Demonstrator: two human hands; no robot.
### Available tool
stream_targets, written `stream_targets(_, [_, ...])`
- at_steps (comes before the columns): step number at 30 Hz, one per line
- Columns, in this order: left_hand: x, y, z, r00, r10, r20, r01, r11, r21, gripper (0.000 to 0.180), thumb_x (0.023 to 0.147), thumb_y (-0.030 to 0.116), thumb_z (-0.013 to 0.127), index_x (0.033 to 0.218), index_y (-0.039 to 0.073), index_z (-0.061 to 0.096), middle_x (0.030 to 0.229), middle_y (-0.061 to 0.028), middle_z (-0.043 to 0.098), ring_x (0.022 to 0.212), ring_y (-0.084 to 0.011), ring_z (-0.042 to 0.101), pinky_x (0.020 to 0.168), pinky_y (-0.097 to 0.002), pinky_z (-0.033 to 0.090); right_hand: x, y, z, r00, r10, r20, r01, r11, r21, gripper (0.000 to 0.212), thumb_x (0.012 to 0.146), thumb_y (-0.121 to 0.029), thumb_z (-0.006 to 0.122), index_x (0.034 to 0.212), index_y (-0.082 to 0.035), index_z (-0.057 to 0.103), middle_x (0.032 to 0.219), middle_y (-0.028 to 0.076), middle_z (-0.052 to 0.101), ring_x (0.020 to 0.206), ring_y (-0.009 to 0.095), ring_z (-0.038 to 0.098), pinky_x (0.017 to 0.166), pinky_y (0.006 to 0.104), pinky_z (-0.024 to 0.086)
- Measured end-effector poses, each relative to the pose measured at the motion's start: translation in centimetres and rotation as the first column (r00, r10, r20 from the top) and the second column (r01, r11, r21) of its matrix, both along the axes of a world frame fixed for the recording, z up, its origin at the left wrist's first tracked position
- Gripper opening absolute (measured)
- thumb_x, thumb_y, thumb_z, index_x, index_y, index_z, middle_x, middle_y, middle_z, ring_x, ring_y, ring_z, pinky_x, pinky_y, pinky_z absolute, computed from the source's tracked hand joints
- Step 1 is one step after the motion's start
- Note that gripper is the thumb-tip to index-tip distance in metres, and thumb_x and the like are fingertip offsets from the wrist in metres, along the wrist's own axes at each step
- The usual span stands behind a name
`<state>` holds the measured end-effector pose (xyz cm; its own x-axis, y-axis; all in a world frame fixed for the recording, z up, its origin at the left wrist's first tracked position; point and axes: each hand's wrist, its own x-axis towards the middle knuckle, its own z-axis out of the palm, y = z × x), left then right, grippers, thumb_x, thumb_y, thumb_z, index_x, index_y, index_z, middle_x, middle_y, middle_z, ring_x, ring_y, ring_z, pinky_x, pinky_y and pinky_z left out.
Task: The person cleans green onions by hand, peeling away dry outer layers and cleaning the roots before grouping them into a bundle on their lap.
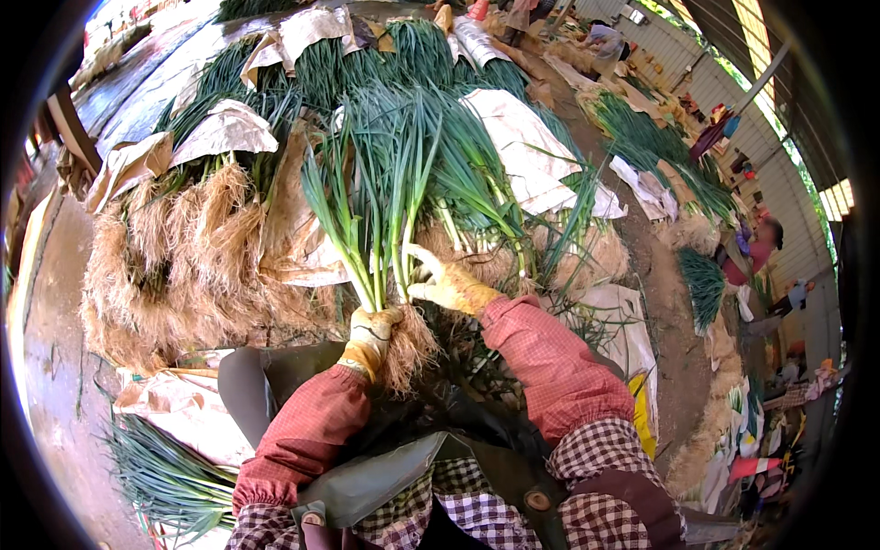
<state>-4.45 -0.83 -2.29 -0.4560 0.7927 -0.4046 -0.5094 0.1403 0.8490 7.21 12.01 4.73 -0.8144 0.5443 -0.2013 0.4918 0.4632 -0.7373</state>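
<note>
My left hand (371,337), in a pale yellow glove, is closed round the white lower stems of a bunch of leeks (371,215). Their long green leaves point away from me, and a tuft of brown roots (408,353) hangs beside the glove. My right hand (451,284), gloved too, is at the right side of the same bunch. Its thumb and forefinger close on one pale stalk, partly hiding it. More leeks (481,183) lie just beyond, partly covered by a whitish sack (522,151).
Root-on leeks (170,238) are piled at left under sacking. Another bundle (174,472) lies at lower left on a pale sack (188,412). Further rows (642,142) stretch along the right, where a person (756,252) sits near a corrugated wall (779,188). Bare ground (655,302) runs between the rows.
</note>
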Motion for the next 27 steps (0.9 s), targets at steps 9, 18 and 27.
stream_targets(9, [-0.4, 0.0, -0.3, 0.998, -0.032, 0.062, 0.031, 0.999, 0.011, 0.011, 0.068, 0.002, 0.062, 0.077, -0.004, 0.060, 0.062, -0.0041, 0.055, 0.050, -0.0131, 0.047, 0.047, -0.0258, 0.038, 1.3, -2.0, -3.1, 0.971, 0.138, -0.194, -0.079, 0.955, 0.286, 0.013, 0.082, -0.011, 0.055, 0.089, 0.000, 0.056, 0.077, 0.014, 0.060, 0.067, 0.025, 0.059, 0.060, 0.0330, 0.046])
stream_targets(18, [-0.4, -0.1, -0.3, 0.972, -0.026, 0.236, 0.026, 1.000, 0.001, 0.011, 0.070, 0.005, 0.061, 0.077, -0.003, 0.061, 0.064, -0.0064, 0.057, 0.052, -0.0156, 0.053, 0.048, -0.0252, 0.042, 6.1, -6.0, 2.7, 0.982, 0.165, -0.096, -0.189, 0.899, -0.396, 0.020, 0.084, -0.011, 0.055, 0.102, -0.002, 0.054, 0.085, 0.006, 0.061, 0.077, 0.014, 0.058, 0.067, 0.0248, 0.046])
stream_targets(27, [1.8, -1.0, 4.4, 0.759, -0.234, 0.608, 0.153, 0.971, 0.182, 0.022, 0.083, 0.015, 0.057, 0.098, -0.001, 0.058, 0.089, -0.0118, 0.060, 0.077, -0.0208, 0.059, 0.067, -0.0292, 0.050, 1.8, -2.4, -9.1, 0.837, -0.415, -0.356, 0.127, 0.781, -0.612, 0.026, 0.089, -0.002, 0.045, 0.113, 0.002, 0.050, 0.103, 0.006, 0.058, 0.096, 0.015, 0.053, 0.086, 0.0243, 0.042])
